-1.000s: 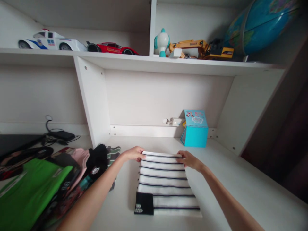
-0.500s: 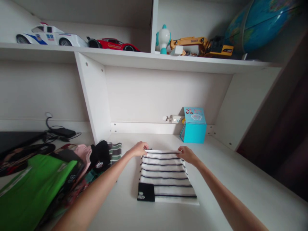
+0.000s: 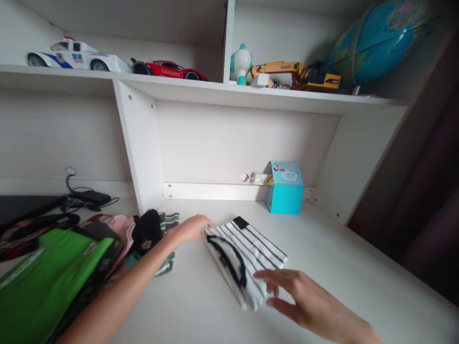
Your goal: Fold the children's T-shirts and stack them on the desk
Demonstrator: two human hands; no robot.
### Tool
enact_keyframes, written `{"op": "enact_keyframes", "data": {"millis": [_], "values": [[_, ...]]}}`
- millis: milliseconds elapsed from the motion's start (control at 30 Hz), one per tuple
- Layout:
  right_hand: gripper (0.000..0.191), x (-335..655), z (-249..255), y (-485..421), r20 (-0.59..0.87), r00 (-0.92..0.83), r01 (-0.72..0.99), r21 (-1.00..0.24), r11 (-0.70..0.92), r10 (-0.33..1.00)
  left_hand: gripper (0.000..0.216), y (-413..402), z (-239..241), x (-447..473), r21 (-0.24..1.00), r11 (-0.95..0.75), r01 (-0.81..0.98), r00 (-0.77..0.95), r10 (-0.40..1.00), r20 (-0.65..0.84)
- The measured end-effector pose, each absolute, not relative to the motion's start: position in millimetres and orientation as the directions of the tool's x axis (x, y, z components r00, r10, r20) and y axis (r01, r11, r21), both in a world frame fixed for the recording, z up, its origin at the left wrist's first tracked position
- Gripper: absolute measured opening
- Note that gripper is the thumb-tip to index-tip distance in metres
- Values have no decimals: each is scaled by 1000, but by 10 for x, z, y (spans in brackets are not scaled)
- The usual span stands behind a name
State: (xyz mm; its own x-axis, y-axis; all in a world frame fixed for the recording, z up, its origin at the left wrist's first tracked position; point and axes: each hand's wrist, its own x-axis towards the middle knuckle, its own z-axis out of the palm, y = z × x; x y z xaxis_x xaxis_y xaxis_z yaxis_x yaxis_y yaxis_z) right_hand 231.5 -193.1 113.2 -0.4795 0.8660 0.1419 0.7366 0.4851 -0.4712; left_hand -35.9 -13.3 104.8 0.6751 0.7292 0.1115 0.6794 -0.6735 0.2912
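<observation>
Just left of striped shirt (image 3: 251, 251), clothes pile (image 3: 71, 267)

We see a white top (image 3: 258, 244) with thin black stripes. The box (image 3: 285, 198) is bright blue, the shirt (image 3: 50, 272) is green, the toy car (image 3: 168, 70) is red, and the digger (image 3: 283, 68) is yellow.

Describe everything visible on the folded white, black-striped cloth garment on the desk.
The folded white garment with thin black stripes looks like soft knit cloth. It is a compact layered bundle lying flat and diagonal on the white desk top. A small black patch sits at its far corner; a curved black band crosses the upper layer. The left hand touches its far left corner; grip unclear. The open right hand is at its near end, contact uncertain.
</observation>
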Motion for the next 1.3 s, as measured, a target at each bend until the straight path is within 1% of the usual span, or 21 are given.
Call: {"op": "enact_keyframes", "data": {"millis": [33, 100, 167, 233, 300, 333, 400, 500, 533, 567, 633, 667, 700, 767, 833, 900, 1000, 1133, 1200, 1300], "values": [[31, 2324, 1091, -1905, 102, -491, 725, -502, 471, 865, 31, -211, 988, -316, 258, -671, 696, 678, 731, 73], [30, 2390, 986, -1725, 137, -447, 735, -507, 450, 884, 31, -465, 912, -149, 251, -717, 650, 721, 686, 91], [32, 2494, 826, -1440, 190, -390, 778, -454, 433, 901, 30, -808, 861, 87, 269, -806, 527, 806, 574, 144], [33, 2597, 619, -1165, 185, -365, 829, -381, 408, 913, 33, -1145, 792, 317, 244, -873, 423, 879, 461, 125], [35, 2659, 422, -1011, 151, -356, 860, -333, 387, 922, 37, -1379, 701, 465, 201, -903, 380, 912, 402, 83], [36, 2667, 347, -999, 141, -350, 870, -319, 377, 926, 39, -1439, 657, 494, 189, -905, 381, 914, 400, 69], [36, 2635, 274, -1102, 146, -312, 896, -283, 342, 939, 38, -1446, 593, 461, 190, -885, 424, 894, 443, 68], [32, 2506, 358, -1455, 128, -248, 938, -216, 271, 960, 25, -1255, 572, 253, 186, -817, 545, 822, 565, 71], [31, 2461, 420, -1576, 101, -257, 933, -231, 274, 961, 23, -1166, 573, 170, 170, -788, 592, 791, 609, 69], [30, 2424, 486, -1675, 77, -286, 915, -274, 296, 955, 22, -1075, 571, 93, 153, -758, 634, 758, 648, 69], [33, 2393, 587, -1767, 74, -344, 859, -377, 346, 936, 27, -912, 545, -22, 126, -698, 705, 694, 715, 80], [35, 2401, 604, -1749, 104, -341, 845, -402, 353, 934, 33, -847, 520, -52, 126, -667, 734, 662, 744, 83], [38, 2421, 588, -1690, 148, -314, 849, -398, 347, 938, 39, -796, 487, -63, 136, -639, 757, 634, 769, 78], [46, 2482, 453, -1484, 237, -216, 902, -324, 287, 947, 54, -735, 407, -38, 174, -592, 787, 595, 803, 41], [59, 2534, 218, -1239, 265, -118, 954, -236, 183, 957, 68, -709, 323, 25, 205, -581, 787, 592, 806, 9], [70, 2562, -31, -1036, 221, -67, 979, -176, 107, 973, 79, -690, 253, 92, 214, -597, 773, 612, 791, -2], [73, 2599, -250, -865, 138, -83, 983, -152, 104, 987, 86, -641, 203, 159, 205, -608, 767, 625, 780, -30], [72, 2697, -155, -797, 72, -144, 978, -142, 153, 987, 95, -602, 284, 197, 161, -606, 779, 621, 781, -68], [72, 2699, -34, -826, 53, -120, 985, -119, 125, 991, 100, -643, 359, 200, 153, -593, 790, 609, 787, -95], [71, 2528, 74, -1012, 131, -33, 996, -77, 44, 991, 104, -811, 414, 192, 172, -599, 782, 620, 774, -124]]}}
